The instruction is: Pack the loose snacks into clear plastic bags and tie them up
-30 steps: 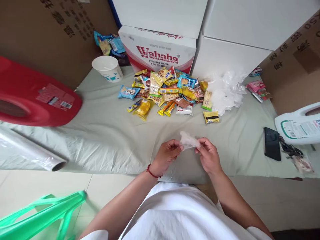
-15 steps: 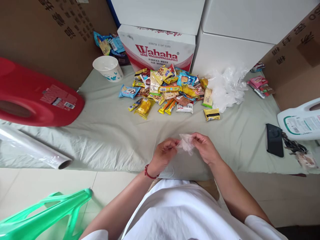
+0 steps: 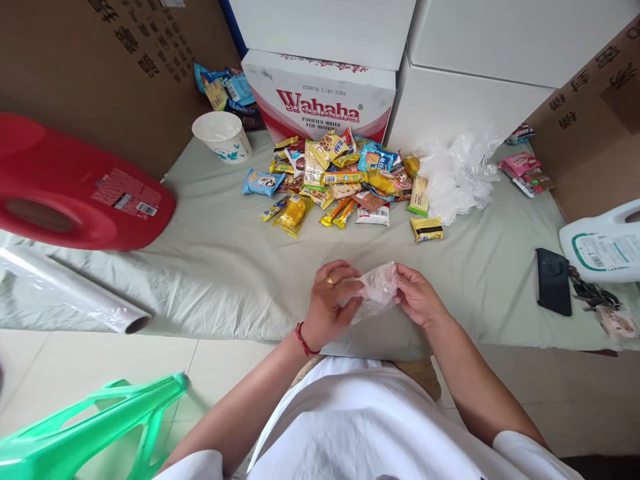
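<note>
A clear, thin plastic bag [image 3: 380, 283] hangs between my two hands above the front of the cloth-covered surface. My right hand [image 3: 417, 293] pinches its right end between thumb and fingers. On the other side, my left hand [image 3: 334, 300] has its fingers apart, with the fingertips touching or just inside the bag's left end; exactly which, I cannot tell. Beyond both hands lies a heap of small wrapped snacks [image 3: 343, 177]. A single yellow packet [image 3: 427, 229] rests at the heap's right front, beside a pile of crumpled clear bags [image 3: 455, 177].
A paper cup [image 3: 223, 137] and a red jug [image 3: 85, 187] stand left, with a plastic film roll [image 3: 75, 290] in front. Behind is a Wahaha carton [image 3: 325, 97]. Rightward are a phone [image 3: 553, 281] and a white bottle [image 3: 603, 243]. A green stool [image 3: 95, 427] is on the floor.
The bag is spread wider between my hands. My left hand has loosened from its pinch and its fingers have spread; my right hand keeps hold of the bag.
</note>
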`<action>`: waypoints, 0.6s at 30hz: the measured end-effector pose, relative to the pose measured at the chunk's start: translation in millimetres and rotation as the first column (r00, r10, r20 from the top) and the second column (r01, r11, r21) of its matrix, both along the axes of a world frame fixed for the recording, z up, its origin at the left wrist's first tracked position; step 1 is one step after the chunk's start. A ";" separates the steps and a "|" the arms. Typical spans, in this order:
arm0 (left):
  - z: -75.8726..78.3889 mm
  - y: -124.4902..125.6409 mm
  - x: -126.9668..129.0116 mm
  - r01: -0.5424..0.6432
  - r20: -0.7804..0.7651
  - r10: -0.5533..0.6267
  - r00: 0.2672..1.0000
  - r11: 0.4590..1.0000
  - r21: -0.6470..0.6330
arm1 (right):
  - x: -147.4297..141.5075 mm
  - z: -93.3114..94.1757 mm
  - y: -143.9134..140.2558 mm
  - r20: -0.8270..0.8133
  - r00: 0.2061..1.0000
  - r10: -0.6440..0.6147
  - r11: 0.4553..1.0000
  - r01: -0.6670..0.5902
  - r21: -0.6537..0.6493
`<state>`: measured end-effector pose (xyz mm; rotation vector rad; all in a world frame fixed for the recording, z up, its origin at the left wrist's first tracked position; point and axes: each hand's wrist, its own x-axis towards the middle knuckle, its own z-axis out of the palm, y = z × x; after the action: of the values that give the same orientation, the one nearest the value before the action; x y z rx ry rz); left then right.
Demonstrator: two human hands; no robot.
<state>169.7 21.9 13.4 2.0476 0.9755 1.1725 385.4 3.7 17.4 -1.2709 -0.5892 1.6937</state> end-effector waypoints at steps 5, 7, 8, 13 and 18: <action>3.0 -1.6 1.2 -0.169 0.126 0.207 0.970 0.951 -0.260 | 1.5 -1.9 -9.2 -0.128 0.987 -0.095 0.996 0.094 -0.008; 0.1 -5.6 3.3 -0.161 0.107 0.189 0.976 0.960 -0.230 | -3.5 -1.5 -13.3 -0.112 0.994 -0.021 1.000 0.020 -0.015; -1.6 -6.9 4.3 -0.150 0.106 0.177 0.979 0.964 -0.220 | -6.3 -1.6 -14.3 -0.084 0.996 0.007 1.000 -0.008 -0.015; -11.9 4.7 0.2 -0.204 0.297 0.456 0.839 0.769 -0.605 | -10.9 -7.0 -11.8 -0.021 0.997 -0.075 0.996 0.074 -0.044; -13.1 17.7 -17.6 0.009 0.330 0.651 0.684 0.445 -0.895 | -5.4 -7.8 -12.4 -0.017 0.995 -0.102 0.995 0.102 -0.012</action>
<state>152.1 39.7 0.3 0.5320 1.2752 1.1120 380.0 -8.7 9.6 -1.2711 -0.4972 1.6244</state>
